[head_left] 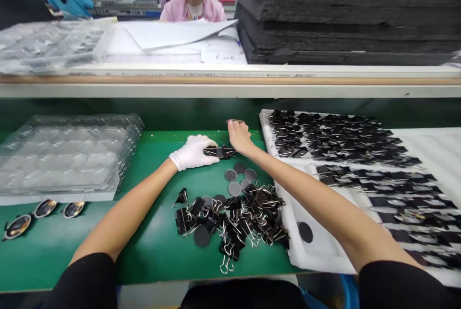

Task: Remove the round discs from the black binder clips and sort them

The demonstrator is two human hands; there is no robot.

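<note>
My left hand (pixel 196 151), in a white glove, is closed on a small black part with binder clips (pixel 224 152) on it; its exact shape is partly hidden by the fingers. To the right and slightly farther back, my bare right hand (pixel 239 135) pinches a thin dark disc (pixel 235 120), seen almost edge-on. Several round grey discs (pixel 235 189) lie on the green mat below both hands. Nearer to me is a tangled heap of black binder clips (pixel 248 217) with silver wire handles, with a dark disc (pixel 202 236) at its edge.
White foam trays (pixel 320 251) with rows of clipped parts (pixel 334 136) stand at right. Clear plastic trays (pixel 68 155) are stacked at left, near several round tinted lenses (pixel 45 208). A shelf (pixel 230 89) crosses behind, bearing black foam sheets (pixel 342 16). A person in pink (pixel 194 8) is beyond it.
</note>
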